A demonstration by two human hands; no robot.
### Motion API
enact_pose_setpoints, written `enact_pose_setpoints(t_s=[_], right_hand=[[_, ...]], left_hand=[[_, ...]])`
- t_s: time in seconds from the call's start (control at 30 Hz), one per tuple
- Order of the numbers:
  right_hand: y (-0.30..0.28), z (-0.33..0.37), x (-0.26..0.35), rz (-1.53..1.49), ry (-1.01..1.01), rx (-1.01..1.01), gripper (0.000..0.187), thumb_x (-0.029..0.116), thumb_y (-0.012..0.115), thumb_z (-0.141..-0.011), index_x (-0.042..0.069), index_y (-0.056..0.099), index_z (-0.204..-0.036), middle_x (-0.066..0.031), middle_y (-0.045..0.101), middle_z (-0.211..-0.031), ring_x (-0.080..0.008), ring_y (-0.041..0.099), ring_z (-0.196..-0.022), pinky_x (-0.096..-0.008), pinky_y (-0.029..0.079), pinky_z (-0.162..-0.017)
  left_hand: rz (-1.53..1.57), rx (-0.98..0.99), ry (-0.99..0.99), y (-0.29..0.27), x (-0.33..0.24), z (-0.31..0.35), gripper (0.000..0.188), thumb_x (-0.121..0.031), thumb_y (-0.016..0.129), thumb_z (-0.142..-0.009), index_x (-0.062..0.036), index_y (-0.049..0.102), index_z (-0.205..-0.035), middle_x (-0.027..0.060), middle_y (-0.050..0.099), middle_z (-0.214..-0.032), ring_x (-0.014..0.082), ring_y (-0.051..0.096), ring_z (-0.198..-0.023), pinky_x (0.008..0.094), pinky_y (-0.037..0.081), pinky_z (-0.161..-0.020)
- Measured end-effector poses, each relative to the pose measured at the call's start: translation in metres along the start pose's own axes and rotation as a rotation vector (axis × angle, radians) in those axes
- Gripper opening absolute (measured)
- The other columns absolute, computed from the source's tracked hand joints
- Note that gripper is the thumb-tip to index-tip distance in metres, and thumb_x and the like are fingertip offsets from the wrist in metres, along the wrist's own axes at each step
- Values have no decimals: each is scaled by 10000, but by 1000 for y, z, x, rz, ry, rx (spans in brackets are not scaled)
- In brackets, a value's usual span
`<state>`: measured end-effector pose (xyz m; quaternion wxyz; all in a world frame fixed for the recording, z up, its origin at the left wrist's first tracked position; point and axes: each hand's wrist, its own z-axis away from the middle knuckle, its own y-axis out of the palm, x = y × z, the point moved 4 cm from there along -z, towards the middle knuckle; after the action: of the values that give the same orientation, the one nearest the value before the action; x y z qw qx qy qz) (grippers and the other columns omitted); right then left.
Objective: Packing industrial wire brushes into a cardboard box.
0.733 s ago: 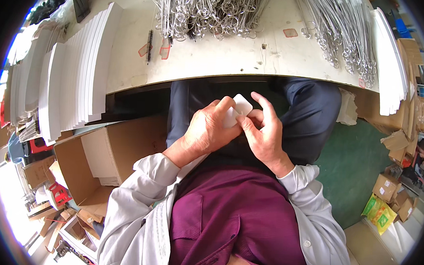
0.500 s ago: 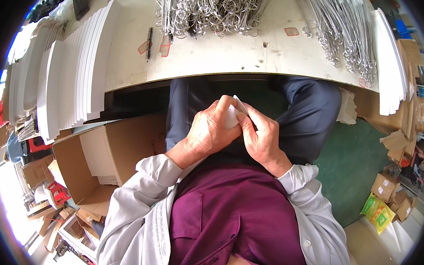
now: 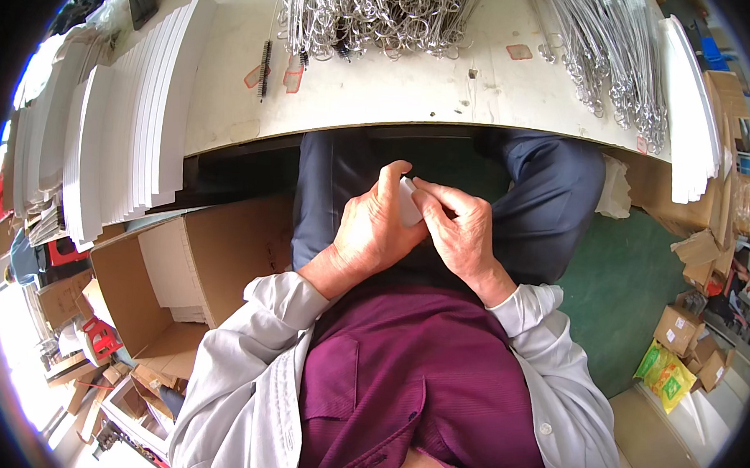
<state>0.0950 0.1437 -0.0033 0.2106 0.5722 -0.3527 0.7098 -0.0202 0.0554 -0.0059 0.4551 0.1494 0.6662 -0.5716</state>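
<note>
Over my lap, just off the table's front edge, both hands meet around a small white piece (image 3: 408, 204) that looks like folded card. Only part of it shows; my fingers cover the rest. My left hand (image 3: 368, 234) is wrapped around its left side, with one digit lifted above it. The thumb and fingers of my right hand (image 3: 465, 238) pinch it at the upper right edge.
On the table (image 3: 381, 92) lie a heap of looped metal rods (image 3: 376, 21), a second rod bundle (image 3: 609, 56) and a black-bristled brush (image 3: 265, 70). Long white card strips (image 3: 167, 99) stand at left, more white strips (image 3: 690, 114) at right. An open cardboard box (image 3: 149, 324) sits lower left.
The digit of my left hand that was bent over the white piece has lifted and straightened. My right fingers have shifted onto its upper edge, and the piece appears turned.
</note>
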Motion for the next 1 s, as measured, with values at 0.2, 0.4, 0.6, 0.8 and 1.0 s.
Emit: enact_pose_setpoints(t_s=[0.2,0.4,0.6,0.8,1.0], right_hand=[[7,-2,-10,-211,130,-23,171,71,726,-952,-44,739,-1077,-121,783,-917,-139,743,-840,-283,586,-763],[-1,-7,-17,-369,329,30,162,92,729,-968,-59,721,-1025,-108,771,-911,-106,711,-819,-250,569,-730],[-5,-10,-18,-358,386,21,159,122,758,-951,-27,717,-914,-43,719,-772,-46,615,-638,-215,493,-558],[-8,-11,-17,-327,419,30,175,125,755,-952,-15,710,-857,-35,698,-715,-42,593,-591,-217,468,-513],[-2,-5,-20,-166,138,-40,215,146,752,-965,-31,703,-854,-53,695,-695,-57,622,-628,-244,500,-558]], left_hand=[[-43,-51,11,0,-3,2,641,-207,803,-823,-12,460,-1328,231,721,-963,417,740,-823,473,616,-695],[-108,-58,52,-1,0,8,512,-238,826,-791,-4,551,-1153,203,709,-921,403,727,-780,470,606,-668],[-56,-2,-38,2,4,13,462,-265,850,-793,-8,627,-1106,188,719,-951,390,726,-868,450,592,-752],[-38,-4,-6,2,4,15,455,-230,857,-777,-7,631,-1103,193,716,-965,383,729,-873,444,594,-745],[-46,-25,4,4,5,16,489,-204,859,-765,5,628,-1143,205,719,-965,388,731,-874,444,602,-744]])
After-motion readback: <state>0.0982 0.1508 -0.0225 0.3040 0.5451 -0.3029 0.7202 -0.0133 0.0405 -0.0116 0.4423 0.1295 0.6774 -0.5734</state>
